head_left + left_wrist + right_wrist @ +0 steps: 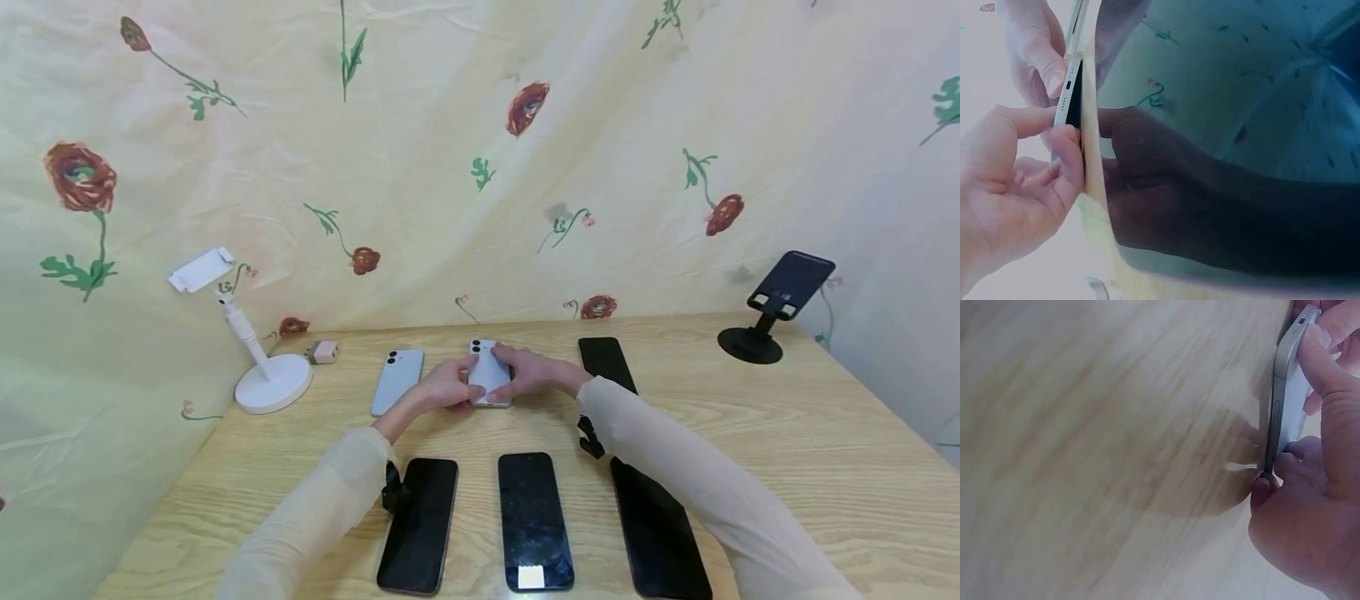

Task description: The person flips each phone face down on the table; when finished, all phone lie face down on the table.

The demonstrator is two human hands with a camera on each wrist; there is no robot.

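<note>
Both hands are meeting at a white phone (489,373) that is lying back-up near the middle of the far row on the wooden bench (810,433). The left hand (444,390) is pinching the phone's near left corner between thumb and curled fingers, and the right hand (534,372) is gripping its right edge with the fingers laid over the back. In the left wrist view the left hand (1016,187) is nipping the phone's thin bottom edge (1067,103), where the charging port is showing, and the edge looks to be lifting slightly off the wood, though how far cannot be told. In the right wrist view the right hand (1310,487) is curling round the phone's side (1285,394), with the thumb pressing at the edge just above the bench surface. A pale blue phone (397,381) is lying just beside it on the left, and a black phone (606,360) is lying face-up to its right. Three more dark phones are lying in the near row: one on the left (418,525), one in the middle (534,521) and one on the right (660,533), partly under the right sleeve. A white phone stand (251,350) is standing at the far left with a small pink adapter (324,352) near it, and a black phone stand (772,312) is standing at the far right, before a floral cloth backdrop (480,150).
</note>
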